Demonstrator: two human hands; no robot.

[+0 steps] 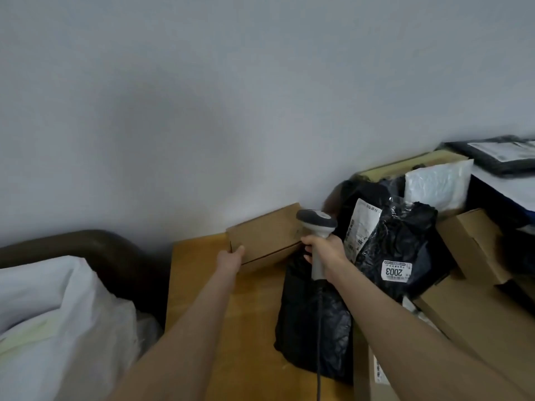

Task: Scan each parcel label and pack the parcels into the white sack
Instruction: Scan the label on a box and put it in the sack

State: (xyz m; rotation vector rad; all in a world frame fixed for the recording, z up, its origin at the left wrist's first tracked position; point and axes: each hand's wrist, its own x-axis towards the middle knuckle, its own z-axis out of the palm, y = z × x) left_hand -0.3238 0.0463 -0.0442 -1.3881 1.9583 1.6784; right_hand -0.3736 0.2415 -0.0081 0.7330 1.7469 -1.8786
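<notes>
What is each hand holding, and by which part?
The left hand holds the brown cardboard box at its left end; right hand grips the grey handheld barcode scanner by its handle.

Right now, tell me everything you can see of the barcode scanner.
The barcode scanner is a handheld plastic unit: dark grey head with a paler top patch, light grey handle, dark cable leaving its base toward the frame's bottom edge. It stands roughly upright, the right hand gripping the handle, head beside the right end of the cardboard box, above a black plastic parcel. Its scanning window is not visible.
</notes>
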